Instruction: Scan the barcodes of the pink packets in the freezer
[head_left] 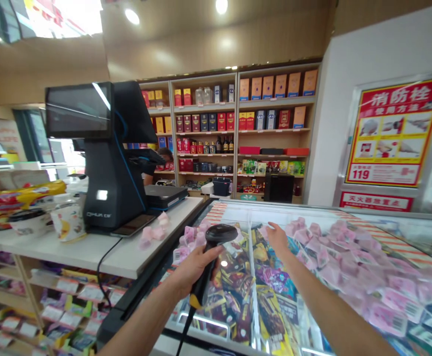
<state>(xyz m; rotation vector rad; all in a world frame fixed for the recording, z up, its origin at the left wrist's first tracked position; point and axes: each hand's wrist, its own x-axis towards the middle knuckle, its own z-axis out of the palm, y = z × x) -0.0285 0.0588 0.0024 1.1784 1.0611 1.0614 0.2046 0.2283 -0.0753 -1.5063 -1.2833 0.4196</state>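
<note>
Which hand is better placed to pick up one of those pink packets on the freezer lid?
Right, probably. The right hand is open and empty, reaching over the freezer lid beside the pink packets. The left hand is gripping the barcode scanner.

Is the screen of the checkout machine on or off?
Off, as far as it shows: the screen is dark, with only reflections of light on it.

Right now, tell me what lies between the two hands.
In the head view, the scanner head and the freezer lid's glass over yellow packs lie between left hand and right hand.
</note>
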